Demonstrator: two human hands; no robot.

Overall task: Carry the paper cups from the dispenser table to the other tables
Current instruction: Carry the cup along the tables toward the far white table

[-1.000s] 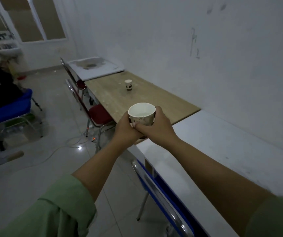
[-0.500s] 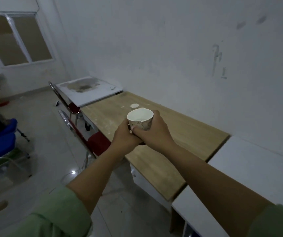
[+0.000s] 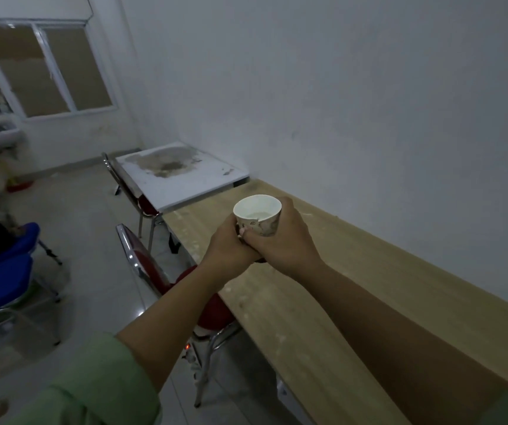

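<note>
White paper cup (image 3: 257,213) w/ a printed pattern on its side is held upright in both hands, above the near-left part of the wood table (image 3: 353,302). Left hand (image 3: 229,245) is curled around the cup's lower left side; right hand (image 3: 281,237) wraps the right side and base, fingers closed on it, thumb across the front. The two hands touch each other below the cup. Cup mouth faces up; some pale contents show inside, can't tell what. Green sleeves (image 3: 93,388) cover both upper forearms. Wood table runs along the white wall (image 3: 338,87); beyond its far end a white table (image 3: 182,176) w/ a brown stain butts against it. Red chair (image 3: 166,277) w/ chrome frame is tucked at the wood table's left edge, a second red chair (image 3: 130,191) by the white table. Blue chairs (image 3: 1,271) sit at far left, window (image 3: 47,69) behind.
</note>
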